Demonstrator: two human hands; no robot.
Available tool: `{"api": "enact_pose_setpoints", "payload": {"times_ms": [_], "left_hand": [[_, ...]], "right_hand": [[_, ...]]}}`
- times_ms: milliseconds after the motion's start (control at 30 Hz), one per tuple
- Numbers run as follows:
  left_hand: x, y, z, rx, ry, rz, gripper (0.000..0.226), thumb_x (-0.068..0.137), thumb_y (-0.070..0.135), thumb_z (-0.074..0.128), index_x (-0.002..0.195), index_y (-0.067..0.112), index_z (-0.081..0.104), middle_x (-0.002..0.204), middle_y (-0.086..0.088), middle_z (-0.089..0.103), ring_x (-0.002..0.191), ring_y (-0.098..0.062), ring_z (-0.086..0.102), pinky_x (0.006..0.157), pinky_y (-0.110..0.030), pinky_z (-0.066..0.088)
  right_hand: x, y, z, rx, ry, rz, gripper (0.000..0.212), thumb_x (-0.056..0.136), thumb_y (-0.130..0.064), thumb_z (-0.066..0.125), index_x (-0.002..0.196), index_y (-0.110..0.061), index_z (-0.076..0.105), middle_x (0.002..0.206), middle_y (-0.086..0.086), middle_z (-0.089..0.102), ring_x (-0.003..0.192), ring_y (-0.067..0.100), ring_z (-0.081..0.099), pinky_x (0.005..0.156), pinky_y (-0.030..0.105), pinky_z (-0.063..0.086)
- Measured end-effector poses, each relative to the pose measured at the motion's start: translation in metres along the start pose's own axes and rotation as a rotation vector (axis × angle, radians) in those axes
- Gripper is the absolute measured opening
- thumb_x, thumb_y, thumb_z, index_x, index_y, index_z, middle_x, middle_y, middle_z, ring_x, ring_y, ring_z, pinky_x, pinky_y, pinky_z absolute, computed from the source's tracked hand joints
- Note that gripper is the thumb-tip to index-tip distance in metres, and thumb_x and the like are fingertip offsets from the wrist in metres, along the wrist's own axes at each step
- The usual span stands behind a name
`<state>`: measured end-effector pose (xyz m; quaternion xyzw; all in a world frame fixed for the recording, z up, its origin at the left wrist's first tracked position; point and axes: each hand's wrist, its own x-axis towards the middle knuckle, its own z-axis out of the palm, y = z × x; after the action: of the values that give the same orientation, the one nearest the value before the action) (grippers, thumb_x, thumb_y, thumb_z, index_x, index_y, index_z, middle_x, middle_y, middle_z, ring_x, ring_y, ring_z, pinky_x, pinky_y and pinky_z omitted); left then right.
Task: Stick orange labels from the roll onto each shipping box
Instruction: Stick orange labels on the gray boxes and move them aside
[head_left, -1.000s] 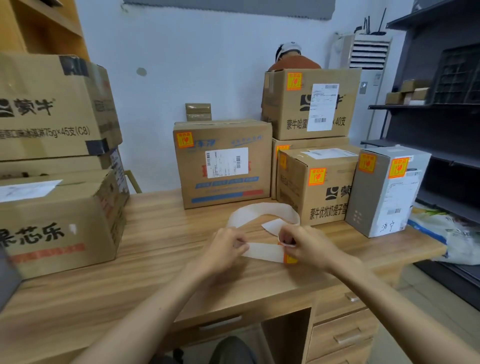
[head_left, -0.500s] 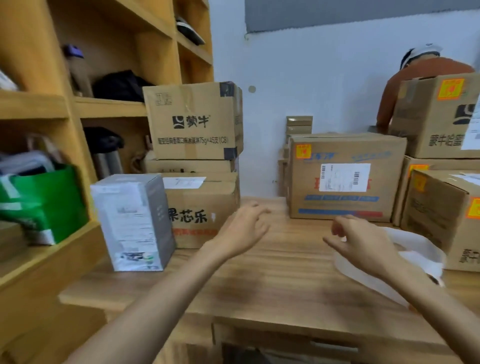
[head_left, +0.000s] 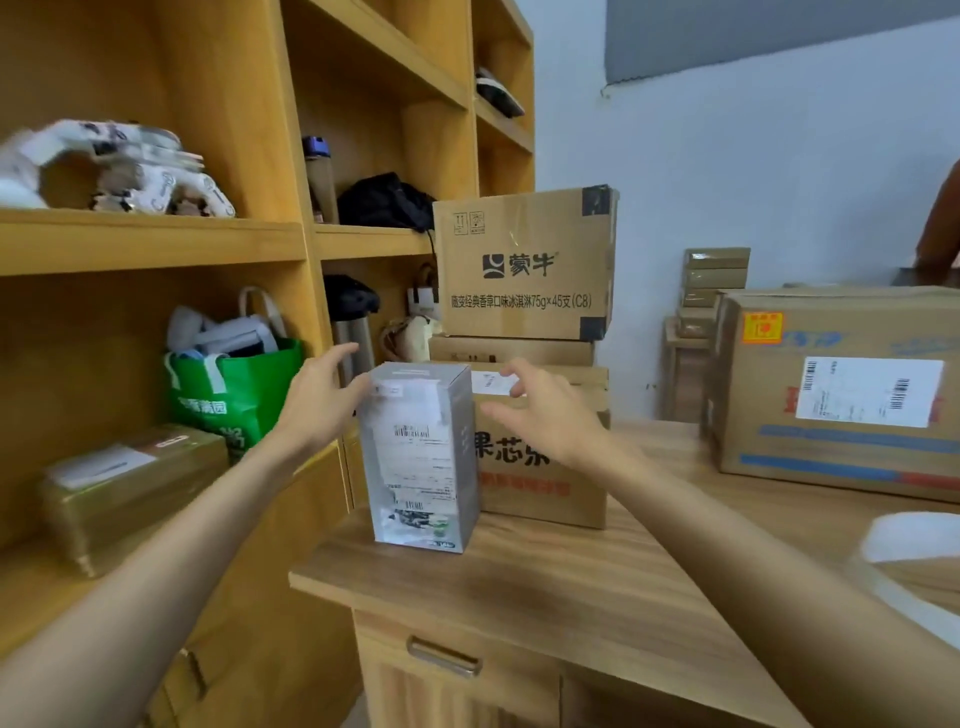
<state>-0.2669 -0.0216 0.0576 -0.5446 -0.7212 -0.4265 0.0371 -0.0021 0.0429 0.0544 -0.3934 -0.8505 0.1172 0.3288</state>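
A small grey box (head_left: 423, 457) with white shipping labels stands upright at the desk's left end. My left hand (head_left: 319, 402) is open just left of its top, fingers spread. To the right of the box top, my right hand (head_left: 540, 413) is open too. Neither hand clearly touches the box. Behind it sits a stack of brown cartons (head_left: 524, 270) with no orange label showing. A wide carton (head_left: 841, 389) at the right carries an orange label (head_left: 762, 327). The white label roll strip (head_left: 914, 561) lies at the right edge of the desk.
A wooden shelf unit (head_left: 156, 244) stands on the left, holding a green bag (head_left: 234, 395), a wrapped parcel (head_left: 130, 483), flasks and clutter. The desk (head_left: 571, 587) has a drawer below. Small parcels (head_left: 714, 286) are stacked by the wall. A person's orange sleeve shows at far right.
The view swung left from the labelled boxes. Both hands let go of the label strip and reached over to either side of the grey box.
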Motion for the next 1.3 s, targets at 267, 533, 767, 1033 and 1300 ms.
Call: {"api": "enact_pose_setpoints", "payload": {"times_ms": [267,533,767,1033,1300], "left_hand": [[-0.005,-0.016,0.017,-0.305,-0.201,-0.017,0.053,0.102,0.038,0.057,0.152,0.034,0.041,0.134,0.002,0.059,0.121,-0.02,0.059,0.094,-0.038,0.055],[-0.025,0.035,0.035,-0.32,-0.126,0.165,0.044,0.096,0.036,0.067,0.138,0.026,0.058,0.113,0.009,0.065,0.099,-0.008,0.065,0.074,-0.036,0.063],[-0.051,0.12,0.086,-0.473,-0.248,0.299,0.045,0.095,0.022,0.07,0.138,0.025,0.059,0.108,0.001,0.066,0.095,-0.019,0.07,0.071,-0.037,0.064],[-0.084,0.207,0.152,-0.479,-0.369,0.453,0.051,0.097,0.029,0.067,0.145,0.03,0.052,0.106,0.009,0.066,0.093,-0.002,0.064,0.073,-0.018,0.055],[-0.102,0.232,0.192,-0.509,-0.372,0.493,0.048,0.095,0.029,0.069,0.142,0.031,0.057,0.111,0.001,0.069,0.096,-0.012,0.068,0.083,-0.047,0.06]], "right_hand": [[0.029,-0.014,0.038,0.05,-0.123,0.003,0.068,0.096,-0.049,0.055,0.154,-0.033,0.022,0.143,0.004,0.055,0.13,0.032,0.049,0.099,0.05,0.045],[-0.005,0.015,0.015,0.147,0.119,-0.007,0.052,0.094,-0.041,0.062,0.142,-0.031,0.045,0.123,-0.004,0.066,0.107,0.018,0.062,0.083,0.036,0.051],[-0.063,0.076,-0.076,0.081,0.189,0.06,0.051,0.09,-0.038,0.069,0.138,-0.03,0.052,0.119,-0.005,0.067,0.103,0.014,0.064,0.092,0.042,0.052],[-0.135,0.143,-0.155,-0.004,0.24,0.162,0.054,0.09,-0.038,0.069,0.14,-0.029,0.053,0.111,-0.013,0.061,0.09,0.002,0.058,0.076,0.009,0.042],[-0.168,0.18,-0.171,0.016,0.26,0.187,0.052,0.092,-0.038,0.068,0.141,-0.033,0.05,0.129,-0.005,0.061,0.102,0.011,0.061,0.089,0.031,0.052]]}}
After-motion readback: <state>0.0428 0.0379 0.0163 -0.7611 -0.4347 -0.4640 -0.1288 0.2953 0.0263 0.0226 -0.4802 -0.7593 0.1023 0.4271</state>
